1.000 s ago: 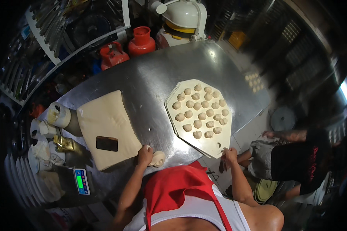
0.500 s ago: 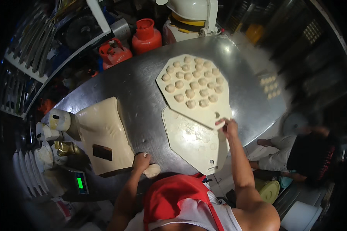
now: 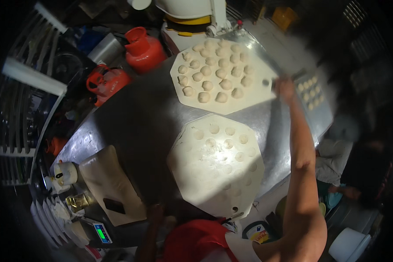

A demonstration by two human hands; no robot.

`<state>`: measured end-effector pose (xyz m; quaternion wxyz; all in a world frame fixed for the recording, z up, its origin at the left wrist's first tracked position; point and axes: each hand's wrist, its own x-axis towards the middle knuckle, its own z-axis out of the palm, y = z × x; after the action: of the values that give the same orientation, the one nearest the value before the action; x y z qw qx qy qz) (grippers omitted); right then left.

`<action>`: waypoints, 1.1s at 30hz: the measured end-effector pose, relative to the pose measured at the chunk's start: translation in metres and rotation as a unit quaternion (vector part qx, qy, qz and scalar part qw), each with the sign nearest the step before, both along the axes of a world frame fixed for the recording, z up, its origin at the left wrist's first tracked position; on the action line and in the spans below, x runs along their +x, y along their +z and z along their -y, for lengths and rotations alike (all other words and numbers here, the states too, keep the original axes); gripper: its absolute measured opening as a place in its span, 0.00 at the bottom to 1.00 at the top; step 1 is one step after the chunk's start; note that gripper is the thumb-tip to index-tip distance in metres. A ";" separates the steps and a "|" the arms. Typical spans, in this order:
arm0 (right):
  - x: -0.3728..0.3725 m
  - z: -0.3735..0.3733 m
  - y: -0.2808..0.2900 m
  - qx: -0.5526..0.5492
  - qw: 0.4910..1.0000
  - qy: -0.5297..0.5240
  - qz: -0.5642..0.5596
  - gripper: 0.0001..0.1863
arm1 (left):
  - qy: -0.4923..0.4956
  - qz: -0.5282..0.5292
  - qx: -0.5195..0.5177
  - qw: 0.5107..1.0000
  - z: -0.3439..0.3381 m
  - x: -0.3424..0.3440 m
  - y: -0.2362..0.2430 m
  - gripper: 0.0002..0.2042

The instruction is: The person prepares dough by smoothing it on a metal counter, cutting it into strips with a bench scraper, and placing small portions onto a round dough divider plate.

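At the far right of the metal table my right hand (image 3: 285,89), somewhat blurred, is closed on the handle end of a pale, many-sided board (image 3: 256,94). Rows of small raw dough balls (image 3: 221,73) cover that board. Closer to me lies a second pale board (image 3: 196,174), floured and marked with round prints. My left hand (image 3: 155,215) is low by the table's near edge, in deep shadow beside a small lump of dough (image 3: 170,221); its fingers cannot be made out. Just left of it rests a large, smooth slab of dough (image 3: 107,177) with a dark rectangular object (image 3: 114,206) on top.
Along the left edge stand a white pot (image 3: 66,173), a gold foil pack (image 3: 77,201) and a scale (image 3: 101,232) with a green display. Red gas cylinders (image 3: 144,50) and a white mixer (image 3: 185,11) are beyond the table. Another person (image 3: 362,170) is at the right.
My right hand has moved the dough-ball board away from me and turned it, uncovering the lower board. My left hand has dropped into shadow near the slab.
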<state>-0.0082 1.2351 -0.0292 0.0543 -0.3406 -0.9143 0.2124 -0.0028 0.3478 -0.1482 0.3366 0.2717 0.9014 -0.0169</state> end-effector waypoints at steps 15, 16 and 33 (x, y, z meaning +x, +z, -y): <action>-0.049 0.081 -0.041 0.028 0.994 -0.062 0.081 0.79 | 0.115 -0.035 -0.044 0.992 -0.034 -0.010 0.064 0.11; -0.054 0.072 -0.036 0.014 0.993 -0.056 0.106 0.80 | 0.210 -0.029 -0.015 0.977 -0.036 -0.011 0.065 0.13; -0.029 0.122 -0.062 0.057 0.995 -0.069 0.043 0.60 | -0.042 -0.060 0.032 0.997 -0.002 -0.009 0.031 0.08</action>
<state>-0.0375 1.1134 -0.0909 0.0484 -0.4081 -0.9007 0.1409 -0.0113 0.3495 -0.1171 0.2723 0.3186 0.9077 -0.0182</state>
